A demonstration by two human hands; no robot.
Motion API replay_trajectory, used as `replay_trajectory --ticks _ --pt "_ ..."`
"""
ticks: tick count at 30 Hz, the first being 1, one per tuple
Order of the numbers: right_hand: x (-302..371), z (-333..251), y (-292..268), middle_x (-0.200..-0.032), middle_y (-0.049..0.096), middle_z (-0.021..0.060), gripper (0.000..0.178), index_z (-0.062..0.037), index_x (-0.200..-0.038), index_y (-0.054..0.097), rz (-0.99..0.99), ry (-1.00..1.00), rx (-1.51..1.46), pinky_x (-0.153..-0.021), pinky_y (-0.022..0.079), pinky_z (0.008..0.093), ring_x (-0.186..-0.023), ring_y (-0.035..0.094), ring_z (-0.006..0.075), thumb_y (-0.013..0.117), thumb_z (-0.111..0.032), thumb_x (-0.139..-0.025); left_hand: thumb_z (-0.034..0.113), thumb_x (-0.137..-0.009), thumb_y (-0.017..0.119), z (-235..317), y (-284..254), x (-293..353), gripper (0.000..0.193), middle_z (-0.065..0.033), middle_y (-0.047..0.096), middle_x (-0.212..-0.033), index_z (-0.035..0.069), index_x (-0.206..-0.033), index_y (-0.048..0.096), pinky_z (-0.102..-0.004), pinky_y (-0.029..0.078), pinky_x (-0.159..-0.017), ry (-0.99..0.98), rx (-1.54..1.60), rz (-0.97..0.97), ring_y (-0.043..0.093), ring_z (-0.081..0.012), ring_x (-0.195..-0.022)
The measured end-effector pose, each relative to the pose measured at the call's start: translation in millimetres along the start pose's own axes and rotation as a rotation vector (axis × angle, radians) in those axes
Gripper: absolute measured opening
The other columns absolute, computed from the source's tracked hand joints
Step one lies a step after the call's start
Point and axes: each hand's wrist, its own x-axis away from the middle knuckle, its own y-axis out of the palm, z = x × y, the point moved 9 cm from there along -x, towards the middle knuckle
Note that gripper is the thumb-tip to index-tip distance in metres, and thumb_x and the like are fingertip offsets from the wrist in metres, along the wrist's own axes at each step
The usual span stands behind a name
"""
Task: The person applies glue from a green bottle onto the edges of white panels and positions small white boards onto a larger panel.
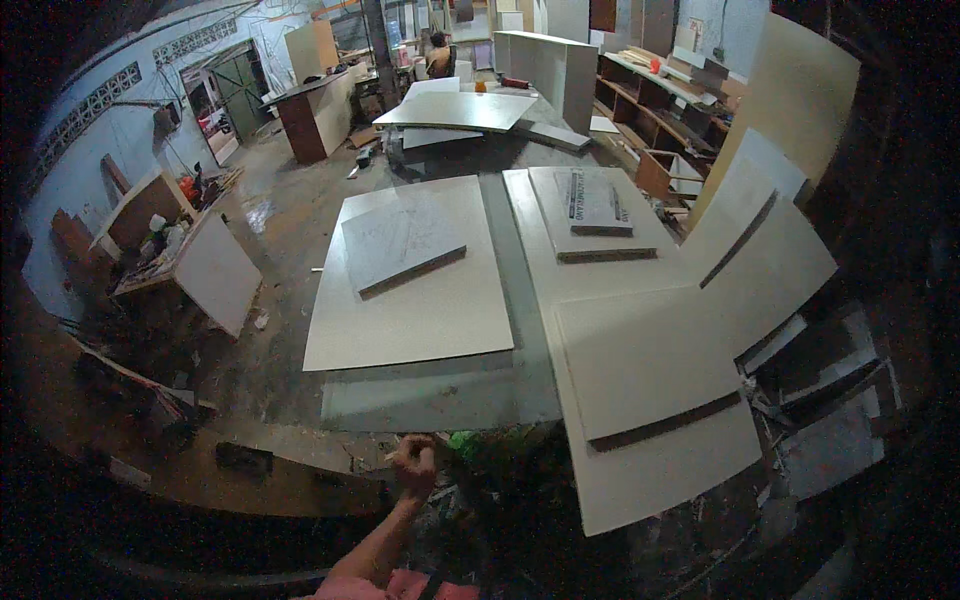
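My left hand (415, 466) is raised at the near edge of the grey-green worktop (440, 392), with its fingers curled in. Whatever they hold, if anything, is too small to make out. Just beyond it on the worktop lies a large cream board (420, 320), with a smaller grey-white panel (405, 240) set askew on top. To the right, a long cream board (660, 490) carries another cream panel (645, 360) near its front. Farther back on it, a thick board (600, 243) bears a printed grey slab (597, 203). My right hand is out of view.
Several pale panels (765, 270) lean at the right beside a tall board (790, 110). More boards (455, 111) lie on the far worktop, where a person (438, 57) is seen behind. A white panel (215, 275) leans at the left. Wooden shelving (640, 110) stands far right.
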Motion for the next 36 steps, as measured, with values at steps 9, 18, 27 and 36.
replay_trajectory --ticks 9,18,27,36 --pt "104.6 60.5 -116.6 -0.103 0.066 0.0136 0.037 -0.0065 -0.108 0.065 0.763 0.605 -0.199 -0.076 0.054 0.0435 -0.088 0.063 0.0268 0.064 -0.038 -0.088 0.011 -0.084 0.061 86.9 73.9 -109.6 0.011 -0.0094 0.064 -0.077 0.002 -0.091 0.062 -0.032 0.049 -0.07 0.055 -0.074 0.008 0.061 -0.0183 -0.071" --pt "16.5 79.3 -115.1 -0.088 0.065 0.012 0.041 -0.0054 -0.094 0.067 0.908 1.117 -1.55 -0.07 0.055 0.0419 -0.077 0.063 0.0282 0.045 -0.039 -0.101 0.009 -0.081 0.064 38.7 133.2 -244.2 0.014 -0.0115 0.068 -0.087 0.003 -0.094 0.063 -0.0373 0.051 -0.074 0.211 -0.459 -0.39 0.065 -0.0267 -0.08" --pt "-178.7 40.8 1.0 -0.083 0.065 0.0133 0.036 -0.0012 -0.101 0.065 0.53 1.172 -1.494 -0.061 0.05 0.0403 -0.071 0.061 0.029 0.046 -0.032 -0.1 0.017 -0.074 0.07 -27.2 119.2 -291.4 0.026 -0.0171 0.065 -0.083 0.001 -0.093 0.063 -0.0395 0.05 -0.073 -0.209 -0.493 -0.696 0.063 -0.0318 -0.078" --pt "-287.2 12.8 122.6 -0.11 0.063 0.0165 0.037 0.0011 -0.119 0.058 -0.177 1.105 -1.636 -0.085 0.05 0.0401 -0.097 0.061 0.0303 0.061 -0.024 -0.092 0.013 -0.069 0.073 -11.0 132.5 -313.7 0.03 -0.0158 0.061 -0.079 0.001 -0.092 0.059 -0.0406 0.047 -0.067 -0.192 -0.406 -0.807 0.06 -0.033 -0.074"
